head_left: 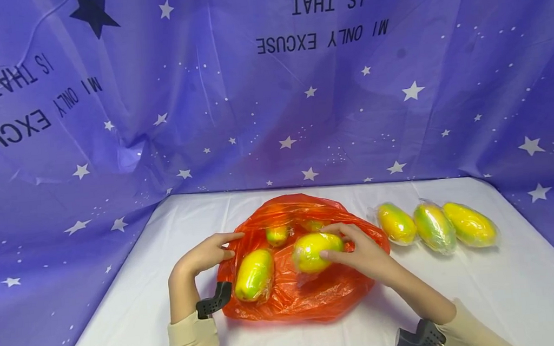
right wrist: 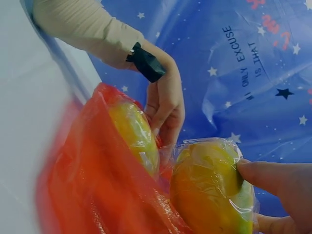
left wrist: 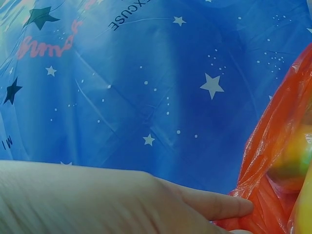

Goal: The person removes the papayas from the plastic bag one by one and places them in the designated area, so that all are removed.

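Observation:
A red plastic bag point(head_left: 311, 300) lies spread with its mouth open on the white table. My left hand point(head_left: 206, 254) grips the bag's left edge, and in the left wrist view a finger point(left wrist: 229, 204) lies along the red film. With thumb and fingers, my right hand point(head_left: 361, 250) holds a film-wrapped yellow-green mango point(head_left: 311, 253) over the bag's mouth. Another wrapped mango point(head_left: 254, 275) lies inside at the left, close to my left hand. Deeper in the bag, a mango point(head_left: 277, 235) shows partly, and one more point(head_left: 313, 225) is mostly hidden behind the held fruit.
To the right of the bag, three wrapped mangoes lie in a row: a left one point(head_left: 397, 224), a middle one point(head_left: 435, 228) and a right one point(head_left: 470, 224). A purple-blue curtain point(head_left: 253, 115) with stars and lettering encloses the white table point(head_left: 137, 314) at the back and sides.

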`<action>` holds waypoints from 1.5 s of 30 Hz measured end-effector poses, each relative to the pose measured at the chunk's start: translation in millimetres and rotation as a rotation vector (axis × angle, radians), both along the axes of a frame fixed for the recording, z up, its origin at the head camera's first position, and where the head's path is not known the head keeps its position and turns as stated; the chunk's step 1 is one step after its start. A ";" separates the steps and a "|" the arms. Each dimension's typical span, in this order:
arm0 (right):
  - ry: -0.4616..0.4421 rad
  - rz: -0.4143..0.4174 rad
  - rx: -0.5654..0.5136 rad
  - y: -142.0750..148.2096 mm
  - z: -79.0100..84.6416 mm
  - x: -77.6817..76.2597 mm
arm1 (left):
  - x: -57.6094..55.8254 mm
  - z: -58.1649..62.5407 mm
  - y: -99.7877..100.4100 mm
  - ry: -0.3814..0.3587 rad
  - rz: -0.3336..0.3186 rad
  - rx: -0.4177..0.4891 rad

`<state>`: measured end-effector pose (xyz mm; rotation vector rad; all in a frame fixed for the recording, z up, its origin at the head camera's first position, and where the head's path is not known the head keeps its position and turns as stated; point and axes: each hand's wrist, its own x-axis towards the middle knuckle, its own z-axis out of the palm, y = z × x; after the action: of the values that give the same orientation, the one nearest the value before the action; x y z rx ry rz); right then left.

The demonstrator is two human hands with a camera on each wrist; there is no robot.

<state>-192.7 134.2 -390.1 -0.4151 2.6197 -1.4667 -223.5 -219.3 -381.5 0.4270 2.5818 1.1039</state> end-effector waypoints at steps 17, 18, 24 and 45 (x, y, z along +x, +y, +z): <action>0.036 -0.037 -0.058 38.5 14.4 14.6 | -1.2 1.9 -0.7 -0.002 -0.004 0.014; 0.038 -0.039 -0.059 40.9 15.2 15.6 | -1.1 2.1 -0.9 -0.002 -0.003 0.014; 0.045 -0.044 -0.056 53.1 19.8 19.8 | -0.2 2.1 -2.3 -0.002 -0.003 0.015; 0.056 -0.111 -0.031 87.1 23.5 28.1 | 0.8 0.1 -3.2 0.004 -0.013 0.024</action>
<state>-164.5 221.4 -366.5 -0.3228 2.7074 -1.5523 -222.7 -222.5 -381.5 0.4511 2.5677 1.1321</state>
